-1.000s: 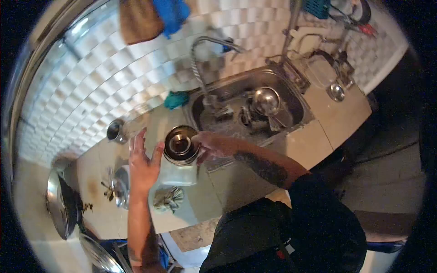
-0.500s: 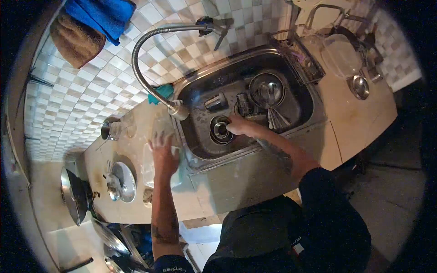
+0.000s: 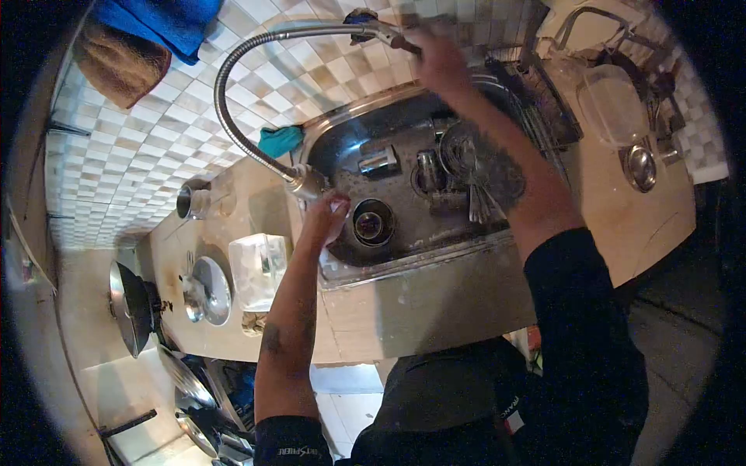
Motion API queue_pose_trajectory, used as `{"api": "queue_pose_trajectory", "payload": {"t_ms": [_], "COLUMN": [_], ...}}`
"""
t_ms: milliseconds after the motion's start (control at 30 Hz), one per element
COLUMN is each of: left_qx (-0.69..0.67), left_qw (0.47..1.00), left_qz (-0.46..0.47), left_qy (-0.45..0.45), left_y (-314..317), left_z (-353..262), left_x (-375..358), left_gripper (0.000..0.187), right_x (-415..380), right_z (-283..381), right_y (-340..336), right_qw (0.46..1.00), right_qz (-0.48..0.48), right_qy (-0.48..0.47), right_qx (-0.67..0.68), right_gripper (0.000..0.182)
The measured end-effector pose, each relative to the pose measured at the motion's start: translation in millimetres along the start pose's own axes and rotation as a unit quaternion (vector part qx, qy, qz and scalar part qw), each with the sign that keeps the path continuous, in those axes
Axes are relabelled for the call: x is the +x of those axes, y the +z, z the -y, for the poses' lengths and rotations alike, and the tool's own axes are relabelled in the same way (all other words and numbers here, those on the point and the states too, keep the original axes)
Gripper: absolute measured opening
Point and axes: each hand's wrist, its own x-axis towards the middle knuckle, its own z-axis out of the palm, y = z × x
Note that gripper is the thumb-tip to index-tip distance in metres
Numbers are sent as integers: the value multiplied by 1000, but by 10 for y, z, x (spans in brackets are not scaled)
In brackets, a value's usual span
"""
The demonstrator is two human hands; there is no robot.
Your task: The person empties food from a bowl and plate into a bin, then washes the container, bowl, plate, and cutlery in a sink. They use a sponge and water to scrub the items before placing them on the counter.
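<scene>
My right hand point(image 3: 441, 62) reaches up to the wall and is closed around the faucet lever point(image 3: 406, 45). Under the spray head point(image 3: 308, 183) of the flexible faucet, at the sink's left rim, my left hand point(image 3: 326, 217) has its fingers curled in. Something pale shows at its palm, too small to name. Inside the metal sink point(image 3: 404, 268) lie nested bowls point(image 3: 373, 223), a metal cup point(image 3: 378, 161) on its side, a glass mug point(image 3: 430, 169) and several pieces of cutlery point(image 3: 479, 203). My right forearm partly hides a round pan or bowl behind it.
Left of the sink stand a clear plastic container point(image 3: 259, 273), a plate point(image 3: 212, 289) with spoons and a metal cup point(image 3: 190, 203). A teal cloth point(image 3: 280, 141) lies behind the spout. On the right are a plastic tub point(image 3: 614, 105) and a ladle point(image 3: 641, 167).
My right hand has gone from the bowls up to the faucet lever. My left hand has left the plastic container and moved right, under the spray head.
</scene>
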Motion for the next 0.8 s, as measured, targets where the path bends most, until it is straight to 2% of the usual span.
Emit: {"api": "queue_pose_trajectory", "payload": {"t_ms": [33, 100, 133, 167, 200, 233, 267, 300, 333, 367, 433, 467, 533, 567, 600, 633, 700, 800], "left_qx": [118, -2, -234, -448, -395, -336, -277, -216, -66, 38, 239, 215, 173, 158, 140, 120, 82, 75], "left_qw": [991, 998, 962, 862, 897, 920, 939, 953, 981, 987, 943, 959, 976, 979, 982, 985, 985, 978], "left_qz": [44, 58, 27, -6, -87, -81, -73, -66, 15, 89, 231, 186, 91, 87, 82, 79, 141, 193], "left_qy": [42, -28, -138, -236, -178, -185, -192, -201, -179, -128, -26, 10, 91, 92, 94, 96, 58, 32], "left_y": [-22, 85, 172, 220, 399, 413, 419, 446, 302, 278, 307, 447, 801, 865, 914, 975, 811, 713], "left_z": [-83, -169, -211, -235, -82, -65, -45, -37, -319, -453, -567, -468, -128, -40, 14, 68, 25, 108], "left_x": [114, 264, 313, 393, 509, 550, 583, 589, 533, 485, 340, 202, -29, -81, -115, -146, -94, -43], "left_gripper": [15, 17, 19, 21, 30, 31, 32, 33, 29, 29, 31, 35, 48, 52, 56, 61, 62, 61], "right_x": [42, -55, -264, -466, -759, -1088, -1331, -1647, -1906, -1993, -2126, -2155, -2061, -2002, -1771, -1705, -1653, -1753], "right_z": [-198, -209, -137, -21, 68, 174, 336, 324, 307, 377, 504, 468, 366, 330, 388, 288, 100, 246], "right_y": [15, 25, 43, 32, 125, 242, 264, 465, 641, 652, 713, 853, 1012, 1059, 978, 1021, 1084, 890], "right_qw": [995, 994, 997, 992, 981, 962, 910, 907, 893, 916, 947, 944, 934, 928, 890, 905, 926, 954], "right_qz": [-87, -111, -50, 8, 75, 140, 297, 359, 417, 377, 291, 304, 318, 326, 448, 413, 345, 260], "right_qy": [-19, -6, 30, 67, 87, 108, 181, 94, 5, -35, -117, -128, -149, -158, 14, -6, -50, -53], "right_qx": [-41, -17, 46, 108, 159, 209, 226, 198, 170, 133, 63, -21, -64, -87, -83, -105, -147, -138], "right_gripper": [41, 37, 35, 33, 34, 34, 24, 30, 36, 41, 51, 51, 45, 43, 39, 40, 43, 49]}}
